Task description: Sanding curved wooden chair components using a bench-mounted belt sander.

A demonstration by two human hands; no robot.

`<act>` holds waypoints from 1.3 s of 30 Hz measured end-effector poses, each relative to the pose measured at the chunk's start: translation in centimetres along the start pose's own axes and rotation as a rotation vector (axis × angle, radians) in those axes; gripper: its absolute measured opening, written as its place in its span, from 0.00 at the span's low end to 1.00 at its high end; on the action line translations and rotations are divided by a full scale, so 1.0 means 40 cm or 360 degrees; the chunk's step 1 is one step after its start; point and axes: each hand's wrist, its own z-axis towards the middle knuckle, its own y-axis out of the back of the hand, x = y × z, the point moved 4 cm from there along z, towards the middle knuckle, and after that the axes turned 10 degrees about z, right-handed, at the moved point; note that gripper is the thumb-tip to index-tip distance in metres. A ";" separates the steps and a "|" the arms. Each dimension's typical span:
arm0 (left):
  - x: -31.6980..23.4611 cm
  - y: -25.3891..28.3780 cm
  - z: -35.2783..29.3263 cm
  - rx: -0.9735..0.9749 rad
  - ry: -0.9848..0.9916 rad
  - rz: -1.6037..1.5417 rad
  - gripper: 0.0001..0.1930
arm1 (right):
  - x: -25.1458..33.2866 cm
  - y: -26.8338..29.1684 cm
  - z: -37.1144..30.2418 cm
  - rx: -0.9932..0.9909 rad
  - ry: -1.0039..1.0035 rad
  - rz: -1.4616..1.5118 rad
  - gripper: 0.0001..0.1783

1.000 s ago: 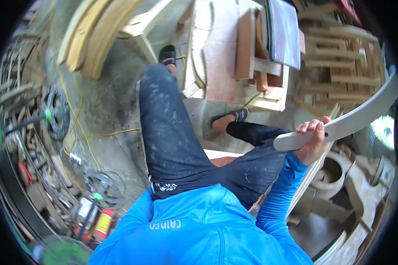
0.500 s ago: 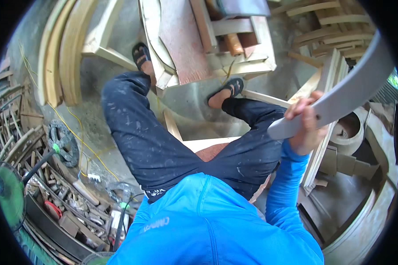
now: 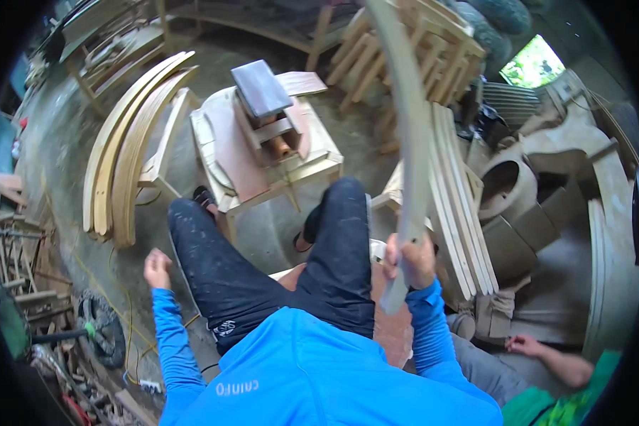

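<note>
Upright in my right hand is a long curved wooden slat. The fingers close around its lower end, and a small dark hole shows beside them. Its upper end runs out past the top edge. My left hand hangs beside my left knee, fingers loosely curled in with nothing visible in them. Ahead of my knees stands a low wooden stand. On it a grey-topped block rests on a small wooden frame, with an orange-brown handle below.
Curved slats stand stacked at the left. Pale straight-edged strips lean at my right, before stacked wooden frames. Another person's hand and green sleeve are at lower right. A yellow cord crosses the floor.
The view has tilted up, showing more of the room. The slat has swung from slanting right to nearly upright. My left hand and the other person's arm have come into view.
</note>
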 end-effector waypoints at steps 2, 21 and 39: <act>-0.253 -0.086 0.081 -0.0313 -0.0021 -0.0139 0.17 | -0.016 -0.047 -0.023 0.0139 -0.0145 0.0339 0.41; -1.018 -1.030 -0.127 0.1516 0.0013 -0.0906 0.29 | -0.125 -0.185 0.103 0.1103 -0.0541 0.1902 0.39; -1.021 -1.106 0.057 0.0561 0.0322 -0.1249 0.23 | -0.039 0.024 -0.085 -0.0019 -0.0072 -0.1266 0.31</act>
